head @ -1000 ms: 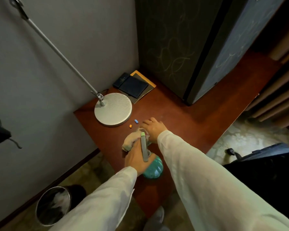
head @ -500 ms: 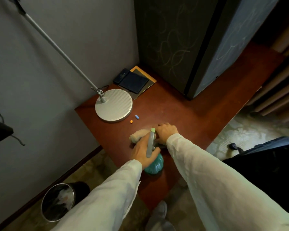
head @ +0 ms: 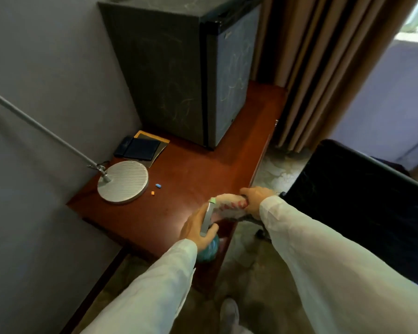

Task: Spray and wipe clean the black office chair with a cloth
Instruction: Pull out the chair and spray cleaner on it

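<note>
At desk [head: 191, 169] edge: left hand [head: 195, 229] wraps spray bottle [head: 209, 248], right hand [head: 255, 201] grips cloth [head: 229, 206]. Black office chair [head: 360, 213] just right, unwiped. Risk: cloth end lies against nozzle, could snag and drag bottle loose when hands part

No readable text anywhere (the surfaces show none).

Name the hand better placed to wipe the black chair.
Right. The right hand grips the cloth and lies nearest the black office chair; the left hand holds the spray bottle, farther from it.
</note>
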{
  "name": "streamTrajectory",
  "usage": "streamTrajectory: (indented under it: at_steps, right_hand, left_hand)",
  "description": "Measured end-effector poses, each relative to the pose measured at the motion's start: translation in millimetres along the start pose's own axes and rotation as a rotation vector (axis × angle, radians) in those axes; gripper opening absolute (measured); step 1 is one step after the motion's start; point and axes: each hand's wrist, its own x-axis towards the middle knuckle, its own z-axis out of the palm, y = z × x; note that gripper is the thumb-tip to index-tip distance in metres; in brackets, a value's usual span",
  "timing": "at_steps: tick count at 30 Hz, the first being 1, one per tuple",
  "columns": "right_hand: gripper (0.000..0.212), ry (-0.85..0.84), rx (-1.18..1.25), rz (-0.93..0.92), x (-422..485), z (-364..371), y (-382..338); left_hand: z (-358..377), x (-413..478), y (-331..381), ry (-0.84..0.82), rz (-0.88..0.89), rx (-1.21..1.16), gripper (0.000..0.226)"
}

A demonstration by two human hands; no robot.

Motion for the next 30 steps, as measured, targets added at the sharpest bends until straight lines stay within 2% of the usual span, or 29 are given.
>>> streamTrajectory:
  at_steps: [9,17,30]
  right_hand:
    - [0.033,0.019,0.041,0.216,-157,47,29]
    - [0.034,0.054,0.173,0.364,-277,92,56]
    - [0.025,0.124,0.264,0.517,-373,130,151]
  left_hand:
    - [35,-93,21,-0.117,0.211,0.088,0.050]
    - [82,-160,41,-0.276,0.297,0.244,0.053]
    - [179,-189,104,-0.343,0.399,0.351,0.062]
